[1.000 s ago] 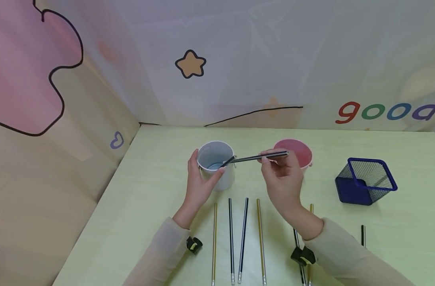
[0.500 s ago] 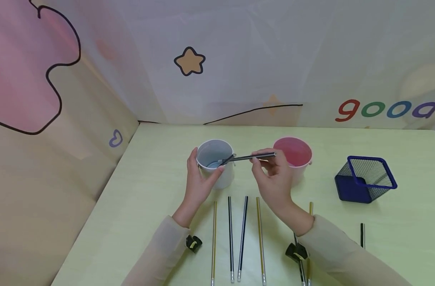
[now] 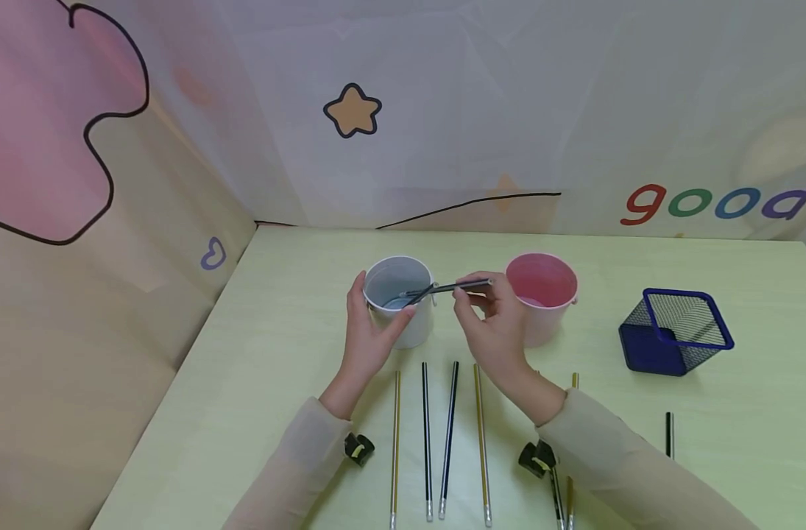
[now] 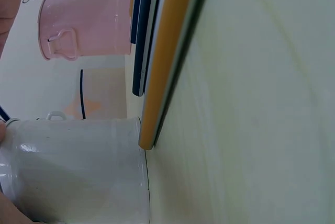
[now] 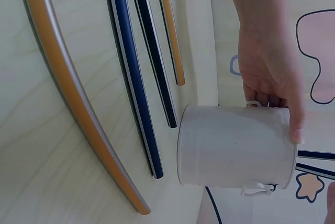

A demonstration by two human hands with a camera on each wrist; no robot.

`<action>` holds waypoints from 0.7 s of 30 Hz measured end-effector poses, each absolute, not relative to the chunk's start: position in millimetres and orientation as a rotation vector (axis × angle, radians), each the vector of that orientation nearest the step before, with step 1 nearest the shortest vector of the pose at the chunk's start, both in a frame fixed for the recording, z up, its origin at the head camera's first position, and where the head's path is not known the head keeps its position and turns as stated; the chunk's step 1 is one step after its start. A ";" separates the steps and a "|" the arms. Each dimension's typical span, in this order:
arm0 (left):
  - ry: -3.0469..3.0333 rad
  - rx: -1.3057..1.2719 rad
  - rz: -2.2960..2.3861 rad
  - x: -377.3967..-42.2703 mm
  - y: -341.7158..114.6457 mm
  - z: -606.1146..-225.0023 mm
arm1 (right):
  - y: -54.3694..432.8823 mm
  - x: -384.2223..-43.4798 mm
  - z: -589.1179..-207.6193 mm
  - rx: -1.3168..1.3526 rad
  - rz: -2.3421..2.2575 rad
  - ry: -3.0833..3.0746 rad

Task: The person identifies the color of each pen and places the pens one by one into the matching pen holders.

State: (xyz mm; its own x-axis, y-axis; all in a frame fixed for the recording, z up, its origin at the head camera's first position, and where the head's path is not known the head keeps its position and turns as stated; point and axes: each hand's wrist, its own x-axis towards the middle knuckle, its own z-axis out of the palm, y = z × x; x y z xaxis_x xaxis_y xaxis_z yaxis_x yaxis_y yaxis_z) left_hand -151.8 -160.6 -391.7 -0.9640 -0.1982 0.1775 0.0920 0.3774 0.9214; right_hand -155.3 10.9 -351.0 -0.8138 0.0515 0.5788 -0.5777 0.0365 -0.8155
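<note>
Cartoon-print backdrop (image 3: 455, 132) behind pale green desk (image 3: 283, 338). White cylindrical bucket (image 3: 414, 333) stands upright, L hand (image 3: 368, 327) w/ fingers wrapped on its side & rim. R hand (image 3: 498, 316), just R of bucket, fingers pinching dark silver-striped pencil (image 3: 445, 288): long axis approx. horizontal, L end at bucket's mouth, R end slightly higher. 2nd dark pencil (image 3: 421, 294) slants up-right across bucket's rim. Pink round bucket (image 3: 540, 322) stands R of it.

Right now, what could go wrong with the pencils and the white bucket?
The held pencil in the right hand might bump the other dark pencil that it seems to cross at the rim. If the left hand slipped, the white bucket could tip. The right sleeve might roll the partly hidden pencils below it.
</note>
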 end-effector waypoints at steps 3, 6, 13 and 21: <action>-2.386 0.099 -1.618 -152.1 -160.0 -391.0 | 8.0 -157.8 -351.9 0.516 1.831 -1.878; -2.385 0.102 -1.622 -151.8 -159.6 -390.6 | 4.9 -159.7 -352.7 0.506 1.825 -1.896; -2.387 0.098 -1.598 -151.8 -160.4 -392.0 | -2.7 -163.9 -357.2 0.472 1.766 -1.981; -2.377 0.090 -1.592 -151.8 -160.0 -390.9 | -7.8 -165.1 -361.4 0.454 1.711 -2.060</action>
State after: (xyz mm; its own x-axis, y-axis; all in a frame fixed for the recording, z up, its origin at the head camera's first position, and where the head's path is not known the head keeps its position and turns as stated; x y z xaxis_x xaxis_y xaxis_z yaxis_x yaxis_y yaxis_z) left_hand -151.8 -160.0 -390.9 -0.9592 -0.2048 0.1949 0.1022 0.3914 0.9145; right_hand -165.1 -7.8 -361.4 -0.8575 0.0179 0.5142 -0.5022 0.1883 -0.8440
